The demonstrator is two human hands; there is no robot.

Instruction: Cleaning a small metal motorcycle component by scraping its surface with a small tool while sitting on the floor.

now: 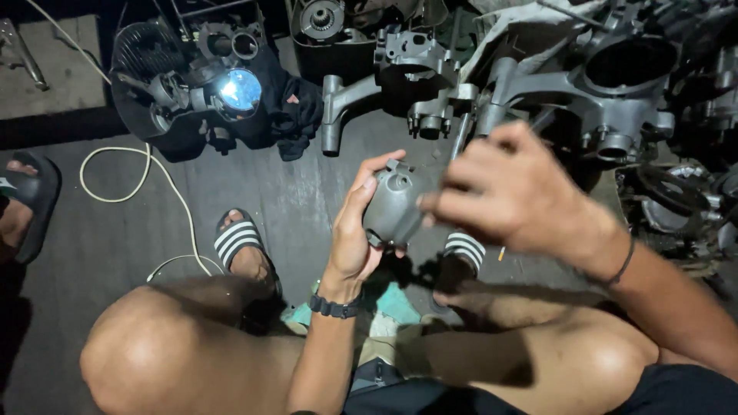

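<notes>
The person is sitting low over a dark grey floor (292, 192), knees apart, and is holding a small rounded grey cast-metal housing (393, 206) up between both hands, near the middle of the view. The left hand (355, 230) is cradling it from the nine o'clock side: the thumb is running up its near edge and the fingers (377, 170) are curling over the top, pressed against the metal, so the part is sitting steady with its open face turned up toward the camera. The right hand (503, 192) is coming in from three o'clock, blurred; its fingers (440, 206) are bunched together and touching the housing's right side, though whether they are pinching something small I cannot tell.

At twelve o'clock from the housing, large grey aluminium engine casings (600, 84) are lying on the floor in a row, within arm's reach. At ten o'clock a small bright work lamp (238, 90) is shining from among black engine parts (150, 84), apparently aimed to light the working spot. A white cable (142, 173) is looping across the floor at nine o'clock. Black-and-white striped sandals (240, 240) are on the person's feet, just under the hands. Another person's foot in a dark sandal (27, 204) is showing at the far nine o'clock edge.
</notes>
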